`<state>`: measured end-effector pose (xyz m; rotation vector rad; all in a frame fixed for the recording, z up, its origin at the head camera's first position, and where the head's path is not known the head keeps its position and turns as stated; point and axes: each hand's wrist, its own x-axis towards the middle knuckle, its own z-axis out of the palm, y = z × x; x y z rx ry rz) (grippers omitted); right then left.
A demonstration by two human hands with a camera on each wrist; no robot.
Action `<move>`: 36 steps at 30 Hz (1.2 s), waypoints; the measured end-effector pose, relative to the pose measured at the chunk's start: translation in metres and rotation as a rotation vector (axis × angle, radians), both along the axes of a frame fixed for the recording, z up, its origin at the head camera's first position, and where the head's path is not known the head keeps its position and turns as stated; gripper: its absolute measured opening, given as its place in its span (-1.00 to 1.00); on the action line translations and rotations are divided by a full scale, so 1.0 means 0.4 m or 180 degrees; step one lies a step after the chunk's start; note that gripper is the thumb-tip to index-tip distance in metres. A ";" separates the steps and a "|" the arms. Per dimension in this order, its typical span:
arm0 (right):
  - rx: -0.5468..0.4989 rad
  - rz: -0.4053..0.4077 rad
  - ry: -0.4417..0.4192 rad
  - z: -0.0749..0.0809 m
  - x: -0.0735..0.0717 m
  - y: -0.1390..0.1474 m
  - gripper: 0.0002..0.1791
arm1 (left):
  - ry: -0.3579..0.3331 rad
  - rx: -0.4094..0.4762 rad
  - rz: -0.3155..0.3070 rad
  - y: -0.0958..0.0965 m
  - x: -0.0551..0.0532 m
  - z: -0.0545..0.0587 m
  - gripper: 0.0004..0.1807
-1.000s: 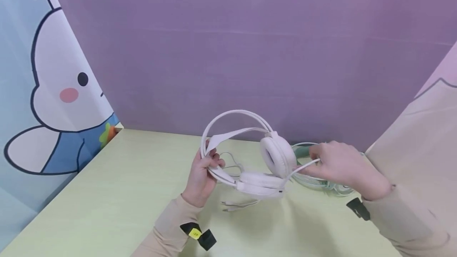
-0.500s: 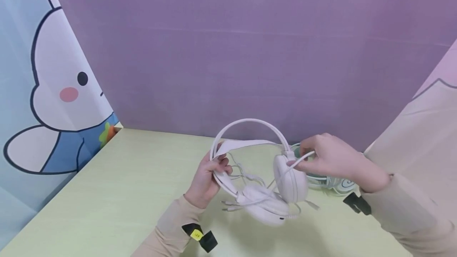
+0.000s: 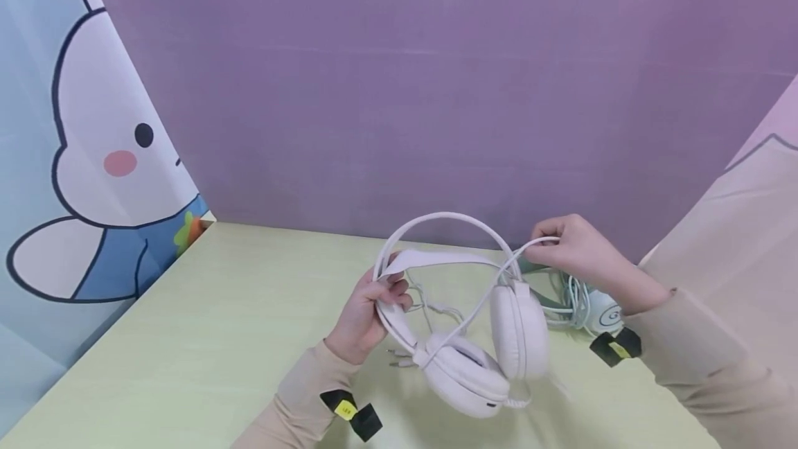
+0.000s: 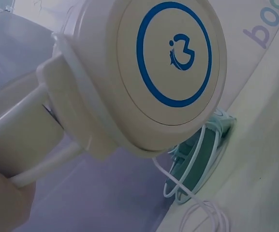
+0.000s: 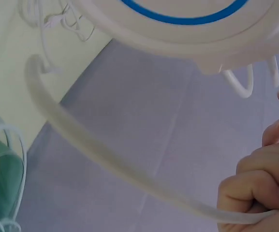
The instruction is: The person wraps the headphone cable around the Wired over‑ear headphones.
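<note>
White over-ear headphones (image 3: 464, 376) hang in the air over the front of the table, headband upward and tilted. My left hand (image 3: 364, 307) grips the left side of the headband and its inner strap. With thumb and fingers, my right hand (image 3: 582, 255) pinches a white cable (image 3: 476, 310), which slants across the headphones from the lower ear cup. Up close in the right wrist view, that cable (image 5: 105, 154) bows down to the right hand (image 5: 260, 193). An ear cup (image 4: 173, 58) with a blue ring fills the left wrist view.
Behind the right hand lies a mint-green headset-like item (image 3: 605, 310) wrapped in its own cable. White plugs (image 3: 402, 359) and loose white cable show beyond the headphones. A purple backdrop (image 3: 399, 102) closes the table's (image 3: 249, 338) far edge; printed curtains stand at both sides.
The headphones have shifted right and tipped, their ear cups now lower. My right hand has risen, drawing the cable up across the headband. My left hand moved slightly right, still gripping.
</note>
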<state>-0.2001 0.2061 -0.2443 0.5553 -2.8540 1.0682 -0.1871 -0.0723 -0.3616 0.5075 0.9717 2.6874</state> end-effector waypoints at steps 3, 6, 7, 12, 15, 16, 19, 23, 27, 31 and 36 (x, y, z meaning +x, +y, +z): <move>-0.0063 -0.0011 -0.0111 0.006 -0.005 -0.007 -0.90 | 0.0014 -0.0028 -0.0022 0.000 -0.001 -0.001 -0.44; -0.0127 0.0001 -0.0223 0.008 -0.010 -0.010 -0.90 | -0.0008 -0.0027 -0.0023 0.000 0.000 0.000 -0.45; -0.0167 -0.0006 -0.0291 0.006 -0.012 -0.008 -0.88 | -0.0028 -0.0013 -0.0022 0.000 0.000 0.001 -0.45; -0.0601 0.0394 -0.0711 -0.021 -0.027 0.029 -0.82 | -0.0167 0.0137 0.0012 0.001 0.006 0.006 -0.46; -0.1167 0.1208 -0.1121 -0.039 -0.042 0.062 -0.78 | -0.0223 0.0225 0.0022 0.003 0.011 0.006 -0.45; -0.1375 0.1519 -0.1290 -0.044 -0.048 0.072 -0.75 | -0.0244 0.0251 0.0014 0.004 0.013 0.006 -0.45; -0.1869 0.2309 -0.1650 -0.061 -0.064 0.092 -0.65 | -0.0313 0.0317 -0.0030 0.008 0.018 0.003 -0.43; -0.2191 0.2795 -0.1701 -0.083 -0.076 0.096 -0.64 | -0.0474 0.0476 -0.0097 0.012 0.022 0.002 -0.47; -0.2436 0.2948 -0.1603 -0.106 -0.083 0.091 -0.67 | -0.0704 0.0657 -0.0137 0.015 0.025 0.007 -0.56; -0.2734 0.2761 -0.1513 -0.138 -0.090 0.077 -0.68 | -0.0986 0.0788 -0.0147 0.017 0.028 0.013 -0.58; -0.3184 0.2144 -0.1431 -0.195 -0.095 0.053 -0.69 | -0.1290 0.0994 -0.0216 0.017 0.028 0.016 -0.59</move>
